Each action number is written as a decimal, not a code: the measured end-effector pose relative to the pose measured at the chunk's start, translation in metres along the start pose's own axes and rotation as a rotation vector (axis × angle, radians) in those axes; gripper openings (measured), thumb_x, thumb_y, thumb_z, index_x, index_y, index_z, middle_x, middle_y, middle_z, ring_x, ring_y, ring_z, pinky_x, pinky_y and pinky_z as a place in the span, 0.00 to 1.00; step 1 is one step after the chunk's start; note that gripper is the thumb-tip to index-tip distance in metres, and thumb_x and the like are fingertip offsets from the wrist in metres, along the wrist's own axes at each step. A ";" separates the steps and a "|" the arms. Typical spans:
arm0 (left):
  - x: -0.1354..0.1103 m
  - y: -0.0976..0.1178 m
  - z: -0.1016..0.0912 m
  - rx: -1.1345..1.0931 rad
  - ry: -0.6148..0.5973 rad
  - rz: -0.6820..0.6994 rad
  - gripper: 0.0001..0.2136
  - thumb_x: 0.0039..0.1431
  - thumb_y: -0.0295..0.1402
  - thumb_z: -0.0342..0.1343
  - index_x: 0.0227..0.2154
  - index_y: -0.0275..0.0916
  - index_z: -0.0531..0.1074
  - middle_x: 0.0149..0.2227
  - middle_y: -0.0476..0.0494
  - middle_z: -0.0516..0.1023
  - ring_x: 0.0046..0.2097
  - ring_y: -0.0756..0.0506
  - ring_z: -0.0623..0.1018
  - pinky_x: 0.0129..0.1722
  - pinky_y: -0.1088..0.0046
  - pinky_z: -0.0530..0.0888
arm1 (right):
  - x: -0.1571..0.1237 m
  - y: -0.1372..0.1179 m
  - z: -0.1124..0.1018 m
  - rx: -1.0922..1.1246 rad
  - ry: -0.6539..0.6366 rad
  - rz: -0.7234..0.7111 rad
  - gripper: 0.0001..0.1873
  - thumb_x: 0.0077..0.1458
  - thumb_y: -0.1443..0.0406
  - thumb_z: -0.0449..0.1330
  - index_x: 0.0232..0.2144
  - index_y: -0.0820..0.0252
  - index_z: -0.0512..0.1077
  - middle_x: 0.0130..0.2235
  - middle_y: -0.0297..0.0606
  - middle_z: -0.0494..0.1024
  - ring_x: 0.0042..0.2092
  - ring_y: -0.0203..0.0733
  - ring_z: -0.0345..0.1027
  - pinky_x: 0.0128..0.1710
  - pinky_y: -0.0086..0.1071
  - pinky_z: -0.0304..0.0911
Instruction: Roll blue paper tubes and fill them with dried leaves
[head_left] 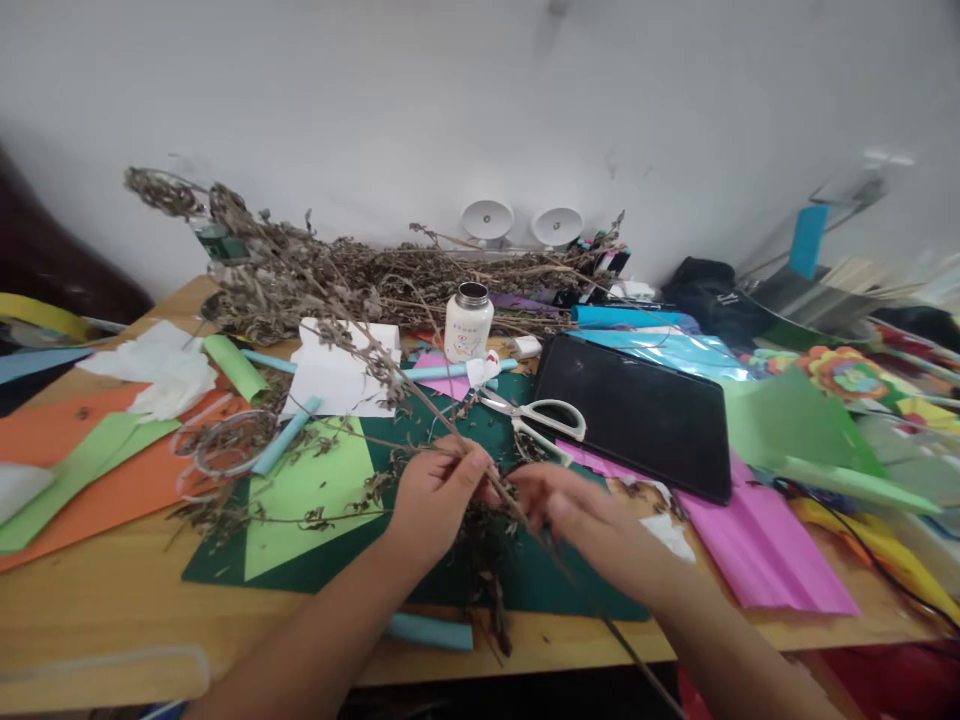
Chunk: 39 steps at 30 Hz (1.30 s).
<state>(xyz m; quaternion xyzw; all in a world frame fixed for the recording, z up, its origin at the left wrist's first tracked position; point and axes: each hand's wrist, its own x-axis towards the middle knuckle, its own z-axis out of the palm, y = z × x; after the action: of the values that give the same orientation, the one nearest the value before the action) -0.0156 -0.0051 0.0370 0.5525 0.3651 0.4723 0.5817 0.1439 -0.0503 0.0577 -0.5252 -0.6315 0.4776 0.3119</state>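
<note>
Pinched between thumb and fingers of my left hand point(439, 490) is a long dried plant stem point(390, 375). It slants from the upper left down past my hands toward the table's front edge. My right hand point(585, 520) has its bent fingers closed at the same stem, just below the left; its fingertips are slightly blurred. Withered leaves point(487, 575) hang under my hands over a dark green cutting mat point(585, 590). Scissors point(551, 420) with pale handles lie beyond my right hand. A light green paper sheet point(285, 530) lies left of my left hand.
A heap of dried plants point(337, 270) lies along the wall. Before it stands an uncapped white bottle point(469, 325). A black tablet point(637, 410) lies at right, beside pink paper point(772, 550). Orange paper point(90, 470) covers the left side. A blue paper roll point(431, 631) lies near the front edge.
</note>
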 end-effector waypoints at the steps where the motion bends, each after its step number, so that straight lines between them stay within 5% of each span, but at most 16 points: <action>1: -0.001 0.000 0.001 0.037 -0.034 -0.013 0.12 0.51 0.37 0.49 0.19 0.34 0.67 0.21 0.49 0.67 0.20 0.54 0.68 0.21 0.79 0.67 | -0.003 -0.001 0.006 0.110 -0.071 0.028 0.19 0.52 0.53 0.46 0.40 0.59 0.62 0.28 0.34 0.66 0.27 0.33 0.59 0.25 0.28 0.56; 6: 0.002 0.011 -0.011 0.146 -0.165 0.044 0.07 0.49 0.35 0.52 0.25 0.36 0.70 0.29 0.46 0.71 0.27 0.51 0.71 0.27 0.77 0.69 | -0.011 0.004 0.029 0.416 -0.089 0.164 0.15 0.52 0.53 0.48 0.33 0.59 0.61 0.18 0.24 0.54 0.18 0.26 0.44 0.16 0.22 0.42; 10: 0.009 0.020 -0.028 0.416 -0.122 0.184 0.08 0.45 0.30 0.56 0.31 0.39 0.71 0.34 0.47 0.73 0.32 0.50 0.71 0.35 0.75 0.68 | -0.020 0.011 0.027 0.588 -0.072 0.208 0.16 0.50 0.53 0.50 0.33 0.60 0.61 0.17 0.23 0.55 0.16 0.24 0.40 0.14 0.22 0.37; 13: 0.014 0.017 -0.031 0.241 -0.129 0.093 0.09 0.48 0.29 0.53 0.35 0.39 0.69 0.32 0.48 0.72 0.27 0.53 0.71 0.29 0.76 0.69 | -0.029 0.015 0.023 0.657 -0.056 0.248 0.17 0.49 0.53 0.52 0.33 0.61 0.61 0.17 0.24 0.56 0.16 0.24 0.39 0.14 0.22 0.36; 18: 0.017 0.008 -0.016 -0.147 -0.024 0.001 0.05 0.45 0.31 0.56 0.26 0.36 0.68 0.22 0.51 0.71 0.21 0.55 0.69 0.22 0.80 0.67 | -0.042 0.027 0.026 0.679 -0.072 0.230 0.16 0.50 0.53 0.51 0.32 0.61 0.61 0.16 0.24 0.58 0.15 0.24 0.45 0.14 0.22 0.40; 28: 0.012 0.008 0.008 -0.251 0.064 -0.107 0.08 0.39 0.32 0.60 0.23 0.35 0.67 0.18 0.54 0.67 0.18 0.55 0.68 0.19 0.80 0.65 | -0.053 0.050 0.036 0.866 -0.088 0.227 0.15 0.50 0.56 0.52 0.29 0.64 0.62 0.13 0.24 0.60 0.12 0.23 0.49 0.11 0.18 0.42; 39: 0.013 0.019 -0.005 -0.319 0.258 -0.115 0.08 0.36 0.31 0.60 0.15 0.32 0.68 0.13 0.52 0.66 0.16 0.58 0.61 0.15 0.84 0.56 | -0.057 0.058 0.042 0.920 -0.022 0.276 0.15 0.50 0.56 0.53 0.27 0.64 0.63 0.12 0.23 0.57 0.12 0.22 0.43 0.11 0.18 0.41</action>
<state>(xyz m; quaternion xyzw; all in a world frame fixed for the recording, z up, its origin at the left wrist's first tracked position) -0.0195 0.0077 0.0567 0.3667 0.3880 0.5568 0.6363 0.1419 -0.1175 -0.0044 -0.4065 -0.2821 0.7501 0.4388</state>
